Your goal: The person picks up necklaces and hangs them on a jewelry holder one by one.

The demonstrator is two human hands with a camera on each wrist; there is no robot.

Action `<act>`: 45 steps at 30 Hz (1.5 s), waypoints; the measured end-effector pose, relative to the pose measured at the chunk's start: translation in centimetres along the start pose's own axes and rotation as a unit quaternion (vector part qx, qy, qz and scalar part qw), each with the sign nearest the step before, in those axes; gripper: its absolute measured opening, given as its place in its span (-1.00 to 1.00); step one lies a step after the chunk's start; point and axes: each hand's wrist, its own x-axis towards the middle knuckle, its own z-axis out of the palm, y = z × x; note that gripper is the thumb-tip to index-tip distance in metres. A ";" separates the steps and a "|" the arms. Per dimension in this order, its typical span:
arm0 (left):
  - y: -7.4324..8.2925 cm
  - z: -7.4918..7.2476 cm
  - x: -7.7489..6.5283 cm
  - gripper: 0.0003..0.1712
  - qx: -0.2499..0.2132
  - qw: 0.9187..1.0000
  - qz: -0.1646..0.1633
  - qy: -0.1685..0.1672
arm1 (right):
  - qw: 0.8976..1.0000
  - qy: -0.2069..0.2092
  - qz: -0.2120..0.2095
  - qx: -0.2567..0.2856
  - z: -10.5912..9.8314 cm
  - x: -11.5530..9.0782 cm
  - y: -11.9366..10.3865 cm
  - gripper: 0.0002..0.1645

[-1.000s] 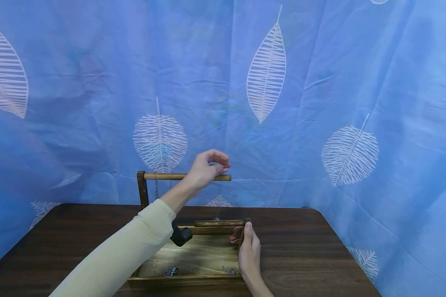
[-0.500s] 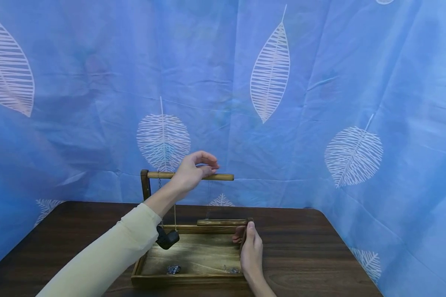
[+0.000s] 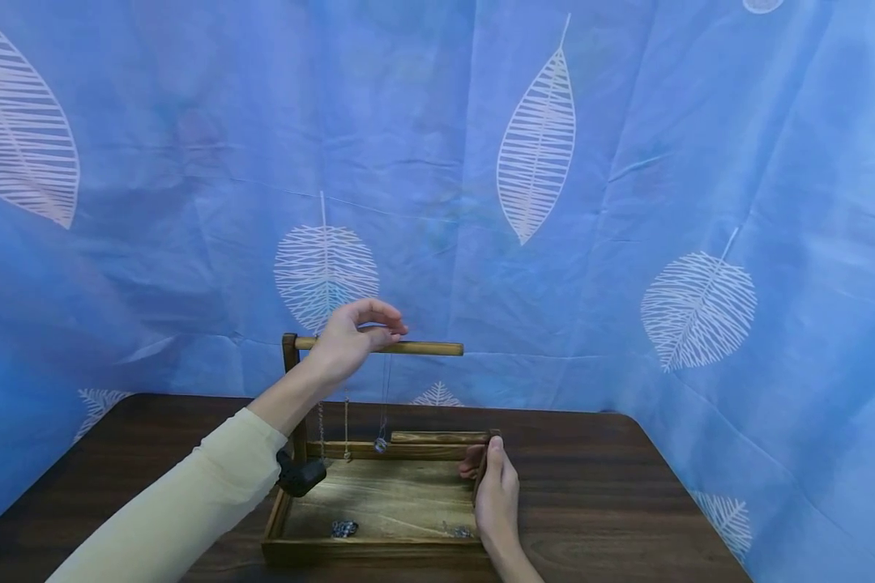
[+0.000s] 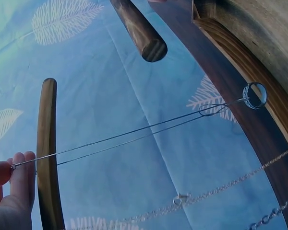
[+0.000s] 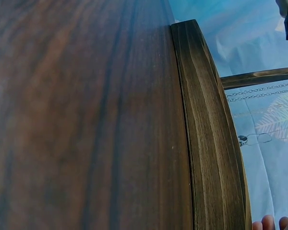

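Observation:
My left hand [image 3: 350, 340], at the upper bar [image 3: 426, 348] of a wooden jewelry stand, pinches a fine necklace chain [image 4: 120, 134] between thumb and fingertips. The chain crosses the bar and hangs down to a silver ring pendant [image 4: 255, 96], which shows in the head view as a small ring [image 3: 381, 444] above the tray's back edge. Two other necklaces hang further left, one a thicker chain [image 3: 321, 429], the other a thin chain with a small pendant [image 3: 347, 455]. My right hand [image 3: 499, 498] grips the stand's right post [image 5: 211, 124], thumb in front and fingers behind.
A lower, shorter bar [image 3: 437, 437] extends left from the right post. The stand's shallow wooden tray [image 3: 379, 494] bears a small heap of silvery jewelry [image 3: 344, 529] and more small pieces [image 3: 458, 531]. It stands on a dark wooden table [image 3: 598, 494] before a blue leaf-patterned curtain.
My left hand has moved left along the upper bar, taking the pinched necklace with it. The ring pendant now shows left of the lower bar. My right hand keeps its grip on the post.

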 end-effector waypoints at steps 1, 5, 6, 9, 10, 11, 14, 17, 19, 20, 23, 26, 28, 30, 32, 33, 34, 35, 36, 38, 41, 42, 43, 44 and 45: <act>0.0 -0.1 -0.1 -0.77 0.003 1.000 0.000 0.002 | 1.000 0.000 0.000 -0.001 0.0 0.0 0.0 -0.24; 0.1 -0.7 -0.4 -0.77 0.006 1.000 0.001 0.010 | 1.000 0.002 0.000 -0.004 -0.1 0.0 0.0 -0.24; 0.1 -0.8 -0.5 -0.77 0.007 1.000 0.000 0.012 | 1.000 0.002 0.000 -0.003 -0.1 0.0 0.0 -0.24; 0.1 -1.2 -0.8 -0.76 0.006 1.000 -0.002 0.016 | 1.000 0.001 0.001 -0.001 -0.1 0.0 -0.1 -0.23; 0.1 -1.4 -0.9 -0.76 0.007 1.000 -0.002 0.016 | 1.000 0.002 0.003 -0.002 -0.1 0.0 -0.1 -0.22; 0.1 -1.5 -1.0 -0.76 0.009 1.000 0.000 0.017 | 1.000 0.002 0.003 -0.003 -0.1 0.0 -0.1 -0.22; -0.1 -1.9 -1.4 -0.77 0.013 1.000 0.000 0.025 | 1.000 0.001 0.005 -0.004 -0.1 0.0 -0.2 -0.21; -0.4 -2.1 -1.8 -0.78 0.011 0.999 0.001 0.031 | 1.000 0.000 0.006 -0.004 0.0 0.0 -0.1 -0.22; -0.5 -2.2 -2.1 -0.78 0.005 0.999 0.000 0.033 | 1.000 -0.001 0.006 -0.004 0.0 -0.1 -0.1 -0.22; -0.6 -2.2 -2.2 -0.78 0.002 0.999 0.002 0.033 | 1.000 0.000 0.005 -0.002 0.0 -0.1 -0.1 -0.22; -0.7 -2.2 -2.3 -0.79 -0.003 1.000 0.009 0.028 | 1.000 0.003 0.003 0.002 0.0 0.0 0.0 -0.22; -0.7 -2.1 -2.5 -0.79 -0.002 1.000 0.015 0.025 | 1.000 0.004 0.000 0.002 0.1 0.0 0.0 -0.21; -0.6 -2.0 -2.7 -0.80 0.001 1.000 0.016 0.023 | 1.000 0.003 -0.001 0.001 0.1 0.0 0.0 -0.21; -0.5 -1.9 -2.9 -0.80 0.005 1.000 0.015 0.020 | 1.000 0.001 0.000 0.000 0.0 0.0 0.0 -0.20; -0.6 -1.9 -3.0 -0.81 0.010 1.000 0.014 0.016 | 1.000 0.000 -0.001 0.001 0.0 0.0 0.0 -0.21; -0.6 -1.8 -3.1 -0.81 0.011 1.000 0.012 0.013 | 1.000 0.000 -0.002 0.001 0.0 0.0 0.0 -0.22; -0.7 -1.8 -3.1 -0.81 0.015 1.000 0.013 0.010 | 1.000 0.001 -0.003 0.000 0.0 0.0 0.1 -0.23; -0.8 -1.8 -3.1 -0.81 0.019 1.000 0.013 0.007 | 1.000 0.001 -0.005 -0.001 0.0 0.0 0.1 -0.24; -1.0 -1.8 -3.1 -0.82 0.023 1.000 0.014 0.005 | 1.000 0.002 -0.007 0.000 0.0 0.0 0.1 -0.25; -1.3 -1.8 -3.2 -0.82 0.030 0.999 0.015 0.000 | 1.000 0.003 -0.009 0.001 0.0 0.0 0.1 -0.25; -1.7 -1.7 -3.4 -0.82 0.041 0.999 0.017 -0.004 | 1.000 0.003 -0.009 0.000 0.1 0.1 0.1 -0.25; -1.8 -1.6 -3.4 -0.82 0.045 0.999 0.016 -0.005 | 1.000 0.003 -0.009 0.000 0.1 0.1 0.1 -0.25; -1.9 -1.6 -3.4 -0.82 0.047 0.999 0.014 -0.005 | 1.000 0.004 -0.008 -0.001 0.1 0.1 0.1 -0.25; -2.0 -1.5 -3.5 -0.82 0.050 0.999 0.013 -0.006 | 1.000 0.004 -0.008 -0.001 0.1 0.1 0.1 -0.24; -2.1 -1.5 -3.5 -0.82 0.054 0.998 0.011 -0.005 | 1.000 0.006 -0.008 -0.002 0.1 0.1 0.1 -0.24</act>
